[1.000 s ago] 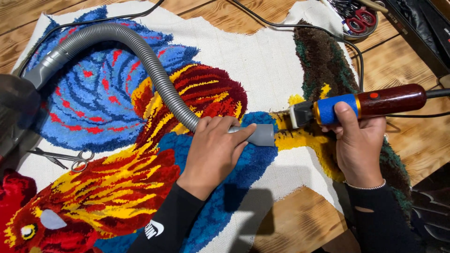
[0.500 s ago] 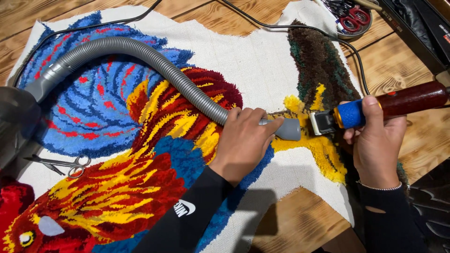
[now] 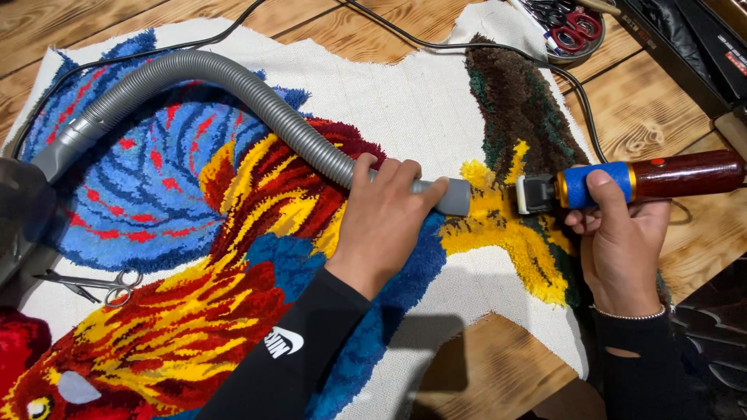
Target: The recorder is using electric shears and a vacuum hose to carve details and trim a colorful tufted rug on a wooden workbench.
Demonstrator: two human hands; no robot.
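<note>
The left hand (image 3: 385, 218) wraps around the end of a grey vacuum hose (image 3: 257, 101), its nozzle (image 3: 454, 196) lying on the yellow patch of the tufted rug (image 3: 194, 233). The right hand (image 3: 618, 241) grips a carving clipper (image 3: 630, 183) by its blue collar. The clipper's long axis runs left to right, its head just beside the nozzle, facing it tip to tip. Small scissors (image 3: 101, 284) lie at the near left of the wooden worktop (image 3: 646, 117).
</note>
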